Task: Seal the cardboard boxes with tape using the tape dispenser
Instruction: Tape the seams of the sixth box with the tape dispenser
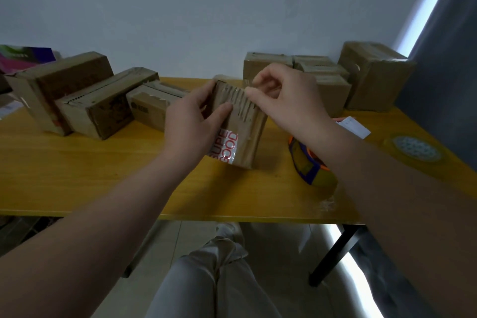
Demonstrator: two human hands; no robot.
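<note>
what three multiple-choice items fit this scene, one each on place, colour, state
1. Where is the tape dispenser? A in a hand; B on the table, right of the held box; C on the floor.
2. Table colour? A white; B black; C yellow.
3. What does the left hand do? A grips the held box; B hangs idle; C lifts a roll.
Answers: B, it lies on the tabletop; C, the top is yellow; A, its thumb and fingers clasp the box.

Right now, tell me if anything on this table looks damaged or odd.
The held box has what looks like tape wrinkled into ridges across its top, where the right hand pinches it. The small box left of it shows a jagged, torn flap edge.
</note>
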